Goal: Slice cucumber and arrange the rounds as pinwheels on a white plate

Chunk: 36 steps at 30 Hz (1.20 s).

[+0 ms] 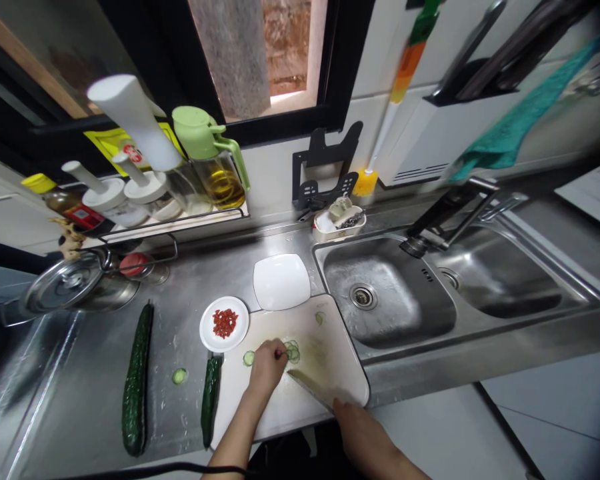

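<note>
The cutting board (305, 407) lay on the bench (175, 347), its long axis running left to right. No label was legible. The right hand (357, 430) gripped the knife (310, 389), tip pointing far-left; the left hand (269, 363) pinched cucumber slices (293, 352) mid-board.

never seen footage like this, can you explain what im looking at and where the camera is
There is no robot here, just a person working with two bare hands. The single picture comes from a camera on their head, looking forward and down.

The right hand holds a narrow metal knife over a pale rectangular cutting board. The left hand is at some thin green cucumber slices on the board.

Behind the board is an empty white squarish plate; left of that, a small round white plate of chopped red pieces. Further left lies a long dark green cucumber on the steel counter.
</note>
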Each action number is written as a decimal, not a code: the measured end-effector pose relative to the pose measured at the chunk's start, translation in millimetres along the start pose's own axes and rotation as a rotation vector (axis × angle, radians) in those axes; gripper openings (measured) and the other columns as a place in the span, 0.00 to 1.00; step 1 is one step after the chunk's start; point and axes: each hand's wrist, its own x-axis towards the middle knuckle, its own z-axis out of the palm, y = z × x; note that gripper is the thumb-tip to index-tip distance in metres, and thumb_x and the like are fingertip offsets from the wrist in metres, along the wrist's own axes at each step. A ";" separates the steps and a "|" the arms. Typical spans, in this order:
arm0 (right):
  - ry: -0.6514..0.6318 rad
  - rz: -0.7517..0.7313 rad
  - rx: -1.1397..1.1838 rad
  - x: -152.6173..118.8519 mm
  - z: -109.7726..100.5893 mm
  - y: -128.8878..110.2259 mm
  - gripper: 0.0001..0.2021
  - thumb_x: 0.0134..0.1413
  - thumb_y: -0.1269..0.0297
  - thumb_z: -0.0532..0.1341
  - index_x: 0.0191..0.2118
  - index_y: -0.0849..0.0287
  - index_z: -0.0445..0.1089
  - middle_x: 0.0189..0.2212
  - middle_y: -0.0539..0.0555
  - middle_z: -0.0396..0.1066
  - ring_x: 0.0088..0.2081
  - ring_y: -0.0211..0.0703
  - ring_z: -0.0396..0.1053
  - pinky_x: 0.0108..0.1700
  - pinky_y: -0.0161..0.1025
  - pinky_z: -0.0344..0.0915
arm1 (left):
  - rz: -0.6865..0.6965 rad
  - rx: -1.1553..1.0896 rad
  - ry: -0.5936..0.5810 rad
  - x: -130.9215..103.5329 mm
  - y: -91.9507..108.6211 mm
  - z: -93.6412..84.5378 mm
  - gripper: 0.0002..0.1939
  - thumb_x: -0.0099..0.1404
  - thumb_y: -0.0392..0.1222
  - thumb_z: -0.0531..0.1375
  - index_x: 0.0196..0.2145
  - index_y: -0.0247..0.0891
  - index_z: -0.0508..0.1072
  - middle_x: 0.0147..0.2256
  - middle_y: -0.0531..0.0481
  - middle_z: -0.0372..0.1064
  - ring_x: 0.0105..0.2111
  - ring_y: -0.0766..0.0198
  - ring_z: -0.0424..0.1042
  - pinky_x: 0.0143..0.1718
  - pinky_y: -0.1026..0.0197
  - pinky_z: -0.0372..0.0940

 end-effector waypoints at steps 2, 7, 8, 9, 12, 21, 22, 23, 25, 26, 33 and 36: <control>0.005 -0.014 0.008 0.2 0.4 0.5 0.26 0.52 0.82 0.43 0.55 0.67 0.63 0.46 0.64 0.70 0.47 0.49 0.68 0.46 0.38 0.61 | 0.008 -0.039 0.005 -2.4 -2.9 -1.7 0.07 0.53 0.34 0.54 0.23 0.37 0.71 0.25 0.53 0.68 0.28 0.66 0.66 0.33 0.66 0.58; 0.015 -0.025 -0.009 0.0 0.3 2.2 0.26 0.52 0.82 0.43 0.55 0.66 0.63 0.46 0.64 0.70 0.46 0.50 0.69 0.44 0.39 0.62 | -0.092 -0.167 0.022 -12.3 -15.2 -4.2 0.10 0.56 0.39 0.54 0.24 0.38 0.74 0.24 0.54 0.71 0.27 0.66 0.68 0.32 0.67 0.60; 0.016 -0.021 0.000 -0.2 -0.4 2.4 0.26 0.52 0.82 0.43 0.54 0.65 0.64 0.44 0.63 0.71 0.45 0.49 0.69 0.42 0.38 0.62 | -0.124 -0.169 0.030 -14.4 -17.7 -4.2 0.10 0.56 0.40 0.54 0.23 0.38 0.74 0.24 0.54 0.71 0.27 0.66 0.68 0.31 0.67 0.60; 0.023 -0.017 0.012 -0.5 -1.4 2.5 0.25 0.52 0.82 0.44 0.53 0.64 0.65 0.43 0.62 0.72 0.44 0.48 0.70 0.41 0.37 0.63 | -0.155 -0.164 0.037 -16.5 -20.1 -4.3 0.10 0.56 0.41 0.54 0.23 0.38 0.73 0.23 0.54 0.71 0.26 0.66 0.68 0.31 0.67 0.60; 0.038 -0.017 0.022 -0.5 -4.1 1.4 0.24 0.51 0.82 0.45 0.51 0.61 0.66 0.42 0.60 0.73 0.42 0.46 0.71 0.40 0.36 0.62 | -0.239 -0.146 0.043 -21.4 -25.1 -4.9 0.09 0.55 0.42 0.56 0.24 0.38 0.74 0.23 0.55 0.71 0.26 0.67 0.69 0.30 0.67 0.60; 0.116 -0.054 -0.034 4.1 -8.2 -22.8 0.24 0.51 0.83 0.44 0.51 0.63 0.65 0.40 0.61 0.73 0.42 0.47 0.70 0.40 0.36 0.62 | -0.336 -0.068 0.069 -27.1 -22.3 -10.6 0.08 0.55 0.39 0.56 0.23 0.38 0.74 0.21 0.55 0.70 0.25 0.68 0.68 0.30 0.67 0.57; 0.122 -0.059 -0.050 4.6 -9.0 -25.7 0.24 0.51 0.82 0.45 0.51 0.63 0.65 0.40 0.61 0.73 0.42 0.47 0.70 0.39 0.36 0.62 | -0.334 -0.067 0.070 -27.1 -21.8 -10.8 0.09 0.55 0.39 0.55 0.23 0.38 0.73 0.21 0.55 0.70 0.25 0.68 0.68 0.30 0.67 0.57; 0.124 -0.061 -0.067 5.0 -9.7 -28.2 0.24 0.51 0.82 0.45 0.51 0.63 0.65 0.40 0.61 0.73 0.41 0.46 0.71 0.39 0.35 0.62 | -0.331 -0.063 0.071 -27.1 -21.5 -10.7 0.09 0.55 0.39 0.55 0.22 0.38 0.73 0.21 0.55 0.70 0.25 0.68 0.68 0.30 0.67 0.57; 0.128 -0.062 -0.093 6.1 -10.6 -31.9 0.24 0.51 0.82 0.45 0.51 0.63 0.65 0.40 0.60 0.73 0.40 0.46 0.71 0.39 0.35 0.62 | -0.326 -0.049 0.074 -26.8 -21.2 -10.5 0.09 0.55 0.38 0.55 0.22 0.38 0.73 0.22 0.55 0.70 0.25 0.68 0.68 0.30 0.67 0.56; 0.135 -0.063 -0.100 6.7 -10.6 -33.1 0.24 0.50 0.82 0.45 0.51 0.63 0.65 0.39 0.60 0.73 0.40 0.45 0.71 0.39 0.35 0.62 | -0.325 -0.040 0.075 -26.7 -21.2 -10.3 0.09 0.55 0.37 0.55 0.22 0.38 0.73 0.22 0.55 0.70 0.25 0.68 0.68 0.30 0.67 0.56; 0.140 -0.059 -0.101 9.6 -8.6 -38.3 0.24 0.51 0.82 0.45 0.51 0.62 0.65 0.40 0.60 0.73 0.41 0.46 0.71 0.38 0.34 0.63 | -0.326 -0.007 0.078 -25.8 -20.8 -10.9 0.08 0.56 0.36 0.55 0.23 0.39 0.74 0.22 0.55 0.71 0.26 0.67 0.69 0.30 0.67 0.56; 0.123 -0.060 -0.117 10.3 -10.6 -40.0 0.25 0.52 0.83 0.45 0.53 0.63 0.64 0.41 0.61 0.73 0.42 0.46 0.71 0.39 0.35 0.63 | -0.321 -0.018 0.072 -25.4 -21.3 -10.9 0.09 0.56 0.36 0.55 0.22 0.39 0.74 0.22 0.54 0.71 0.26 0.67 0.69 0.30 0.67 0.56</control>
